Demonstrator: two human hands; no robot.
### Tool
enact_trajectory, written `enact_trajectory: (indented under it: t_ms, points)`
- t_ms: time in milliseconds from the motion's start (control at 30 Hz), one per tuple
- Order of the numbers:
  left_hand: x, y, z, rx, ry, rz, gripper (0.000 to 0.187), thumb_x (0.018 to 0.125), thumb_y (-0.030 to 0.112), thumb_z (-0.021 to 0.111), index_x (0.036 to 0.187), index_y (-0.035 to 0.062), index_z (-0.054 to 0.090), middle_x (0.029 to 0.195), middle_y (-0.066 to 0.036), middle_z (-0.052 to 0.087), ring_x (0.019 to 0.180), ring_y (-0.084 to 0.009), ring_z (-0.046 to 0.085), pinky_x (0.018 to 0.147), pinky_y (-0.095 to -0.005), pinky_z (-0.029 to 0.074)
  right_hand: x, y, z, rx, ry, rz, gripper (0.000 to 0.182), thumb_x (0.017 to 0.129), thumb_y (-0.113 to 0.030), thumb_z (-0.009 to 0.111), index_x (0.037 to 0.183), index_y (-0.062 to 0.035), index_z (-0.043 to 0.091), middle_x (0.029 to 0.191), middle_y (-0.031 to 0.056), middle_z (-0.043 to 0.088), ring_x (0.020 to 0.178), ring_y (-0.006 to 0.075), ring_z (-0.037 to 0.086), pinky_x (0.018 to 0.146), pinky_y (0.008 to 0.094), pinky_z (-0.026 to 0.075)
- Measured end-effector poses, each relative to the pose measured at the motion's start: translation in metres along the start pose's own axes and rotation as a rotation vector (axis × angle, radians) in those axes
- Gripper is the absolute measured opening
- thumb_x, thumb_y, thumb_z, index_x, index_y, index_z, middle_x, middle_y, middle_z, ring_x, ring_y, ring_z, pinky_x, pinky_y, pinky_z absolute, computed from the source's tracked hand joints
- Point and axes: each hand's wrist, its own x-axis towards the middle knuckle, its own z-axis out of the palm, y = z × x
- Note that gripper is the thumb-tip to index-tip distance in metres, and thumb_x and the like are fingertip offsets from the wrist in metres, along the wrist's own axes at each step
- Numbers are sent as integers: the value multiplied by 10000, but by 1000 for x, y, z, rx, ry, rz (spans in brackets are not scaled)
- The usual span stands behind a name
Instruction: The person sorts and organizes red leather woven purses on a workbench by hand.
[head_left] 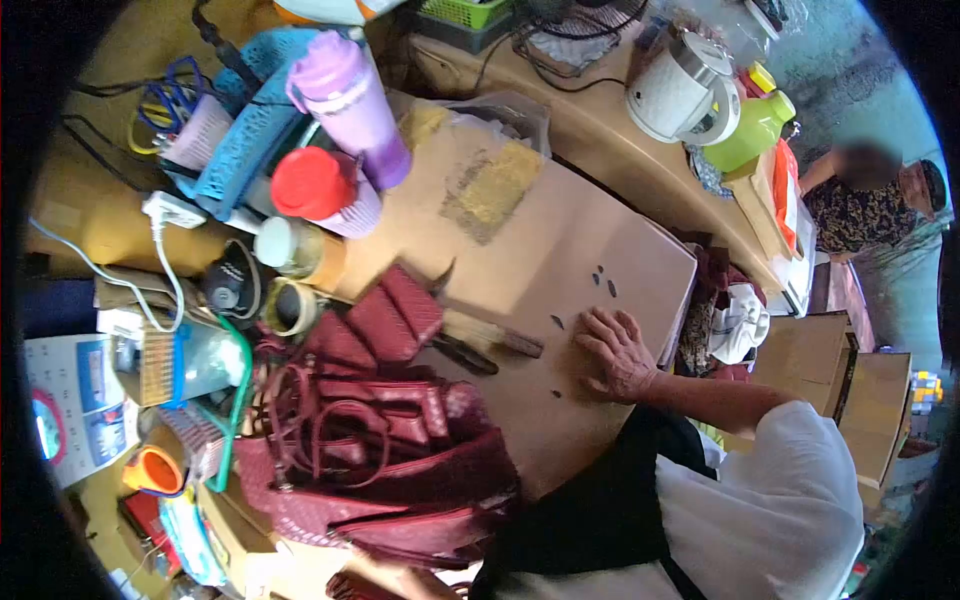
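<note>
My right hand (615, 355) rests on the tan tabletop (540, 430), palm down with fingers spread and nothing held. Small dark pieces (612, 288) lie around it, several beyond the fingertips and one nearer my body. A brush with a wooden handle (490, 332) and a dark tool (465, 353) lie to its left. Dark red woven bags and straps (400, 450) are heaped at the left. Low in the view, part of my left hand (420, 582) shows beside the heap's lower edge; its fingers are hidden.
A purple bottle (350, 110), a red-lidded cup (315, 185), a jar (290, 247) and a blue basket (250, 130) stand at the upper left. A white kettle (675, 95) is at the back. Another person (865, 200) is at the far right, beyond cardboard boxes (800, 360).
</note>
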Motion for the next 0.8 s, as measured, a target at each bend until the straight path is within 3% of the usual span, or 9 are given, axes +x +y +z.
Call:
enact_trajectory:
  t_ms: [167, 233, 300, 500, 633, 733, 767, 800]
  points:
    - [-23, 3, -8, 203, 161, 66, 617, 964, 375, 448, 1466, 38, 327, 1481, -223, 333, 1342, -365, 332, 1115, -543, 252, 1, 2, 5, 8, -20, -11, 741, 778, -403, 698, 1376, -103, 380, 1508, 171, 276, 1425, 345, 211, 1125, 571, 154]
    - [-31, 3, -12, 272, 192, 120, 624, 965, 385, 449, 1470, 41, 321, 1482, -229, 331, 1345, -369, 330, 1115, -546, 249, -1, 7, 12, 50, 51, -55, 735, 748, -345, 715, 1363, -105, 394, 1491, 165, 303, 1418, 354, 226, 1132, 569, 149]
    - [-39, 5, -16, 344, 216, 192, 631, 966, 394, 449, 1474, 44, 315, 1482, -235, 329, 1347, -373, 328, 1115, -549, 247, -2, 12, 22, 141, 218, -137, 658, 786, -367, 674, 1334, -94, 434, 1480, 164, 318, 1422, 347, 216, 1134, 565, 142]
    - [-51, 11, -22, 652, 300, 440, 653, 970, 423, 451, 1485, 53, 298, 1483, -253, 322, 1355, -386, 321, 1114, -559, 241, -6, -2, 21, 102, 288, -96, 562, 838, -388, 597, 1278, -56, 484, 1441, 203, 348, 1408, 361, 222, 1128, 574, 128]
    - [-38, 19, -27, 851, 341, 731, 668, 972, 443, 452, 1493, 59, 286, 1484, -265, 318, 1359, -394, 317, 1114, -566, 237, -5, 3, 25, 135, 349, -164, 534, 846, -351, 574, 1261, -28, 478, 1415, 243, 349, 1382, 400, 236, 1113, 591, 133]
    - [-8, 10, -21, 965, 237, 1113, 679, 974, 457, 452, 1499, 63, 277, 1485, -273, 315, 1363, -400, 314, 1113, -571, 233, -5, 3, 26, 156, 374, -184, 534, 833, -343, 584, 1232, 0, 491, 1396, 259, 355, 1367, 417, 237, 1102, 600, 134]
    - [2, -2, -5, 1045, 185, 1111, 683, 974, 462, 453, 1500, 65, 274, 1485, -276, 314, 1364, -402, 313, 1113, -573, 232, -5, 2, 28, 160, 386, -199, 542, 820, -344, 601, 1214, 16, 504, 1386, 265, 362, 1358, 421, 239, 1098, 599, 134]
    - [1, -17, 22, 1183, 142, 851, 715, 942, 576, 438, 1509, 165, 295, 1513, -206, 317, 1401, -356, 292, 1103, -608, 216, -6, 3, 28, 156, 397, -208, 546, 818, -342, 607, 1218, 15, 504, 1389, 262, 362, 1359, 419, 239, 1091, 605, 141]
